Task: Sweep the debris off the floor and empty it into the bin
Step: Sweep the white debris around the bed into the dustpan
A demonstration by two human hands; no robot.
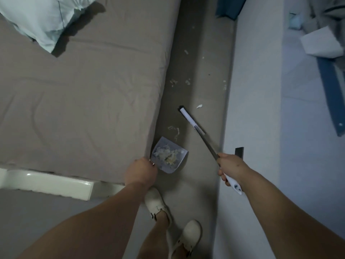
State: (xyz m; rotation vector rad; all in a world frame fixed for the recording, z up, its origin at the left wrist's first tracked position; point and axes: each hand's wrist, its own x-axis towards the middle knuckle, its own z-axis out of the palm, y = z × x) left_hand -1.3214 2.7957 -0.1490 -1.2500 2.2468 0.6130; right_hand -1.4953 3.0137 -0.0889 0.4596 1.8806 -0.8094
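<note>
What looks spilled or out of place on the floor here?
Pale scraps lie scattered along the floor strip between the bed and the wall, beyond the broom. The dustpan already holds a pile; a curled strip lies just outside it.

A bed with a taupe fitted sheet (89, 101) takes up the whole stretch left of where the pan is gripped, and a pale blue pillow (41, 17) is tossed at its far corner, well away from either grip. A glossy white footboard (48, 182) can be seen just below and left of that grip. Two cream slip-on shoes (156, 204) are planted on the floor (194, 193) nearest the viewer, between the two grips. Right of the handle grip, a pale raised platform (253, 113) runs along, with a white sheet of paper (321, 43) and a blue bar (330, 86) lying far off on it.
</note>
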